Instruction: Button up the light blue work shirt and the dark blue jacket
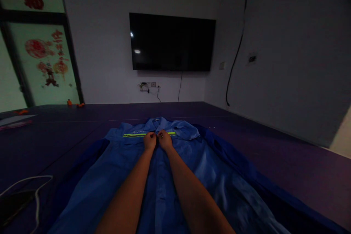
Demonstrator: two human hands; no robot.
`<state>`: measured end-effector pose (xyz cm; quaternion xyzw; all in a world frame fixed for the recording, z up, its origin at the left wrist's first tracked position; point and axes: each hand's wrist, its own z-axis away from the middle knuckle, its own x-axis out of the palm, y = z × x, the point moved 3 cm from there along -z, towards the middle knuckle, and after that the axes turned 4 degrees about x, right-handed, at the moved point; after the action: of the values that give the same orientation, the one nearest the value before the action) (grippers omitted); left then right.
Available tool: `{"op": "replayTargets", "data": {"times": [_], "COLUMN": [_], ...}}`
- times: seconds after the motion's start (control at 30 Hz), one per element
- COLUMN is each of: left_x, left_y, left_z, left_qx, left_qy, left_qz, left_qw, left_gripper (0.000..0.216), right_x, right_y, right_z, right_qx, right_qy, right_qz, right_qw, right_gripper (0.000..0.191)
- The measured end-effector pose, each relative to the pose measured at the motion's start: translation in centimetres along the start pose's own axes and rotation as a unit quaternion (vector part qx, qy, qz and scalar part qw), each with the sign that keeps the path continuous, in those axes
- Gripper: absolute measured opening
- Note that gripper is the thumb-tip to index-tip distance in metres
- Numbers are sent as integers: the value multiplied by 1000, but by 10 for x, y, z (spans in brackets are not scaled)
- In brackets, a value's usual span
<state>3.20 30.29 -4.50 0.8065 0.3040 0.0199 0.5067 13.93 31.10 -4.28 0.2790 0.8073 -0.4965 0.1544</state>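
A blue work jacket (115, 175) with a yellow-green reflective stripe (134, 135) lies spread flat on a dark purple table (274, 153), collar away from me. My left hand (150, 141) and my right hand (165, 139) meet at the jacket's front opening, just below the collar. Both hands have their fingers pinched closed on the cloth at the centre placket. What lies between the fingertips is too small and dark to make out. My bare forearms stretch out over the jacket's front.
A white cable (30, 186) and a dark object lie at the table's near left. A black television (172, 42) hangs on the far wall above a socket (148, 86). A window with red paper cuttings (41, 62) is at the left. Small orange items (74, 104) sit at the table's far edge.
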Motion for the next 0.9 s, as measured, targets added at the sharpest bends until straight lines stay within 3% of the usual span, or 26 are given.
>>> {"op": "replayTargets", "data": {"times": [0.47, 0.9], "left_x": [7, 3], "left_y": [-14, -9], "left_z": [-2, 1], "left_qx": [-34, -48], "left_qy": [29, 34], "left_qz": [74, 104], "left_qw": [996, 993], "left_gripper": [26, 26], "right_x": [2, 0], "right_y": [2, 3], "right_z": [-1, -1], "right_qx": [10, 25], "right_qy": [25, 46], "right_qz": [-56, -45], "right_qw": [998, 998], "right_gripper": [10, 15]}}
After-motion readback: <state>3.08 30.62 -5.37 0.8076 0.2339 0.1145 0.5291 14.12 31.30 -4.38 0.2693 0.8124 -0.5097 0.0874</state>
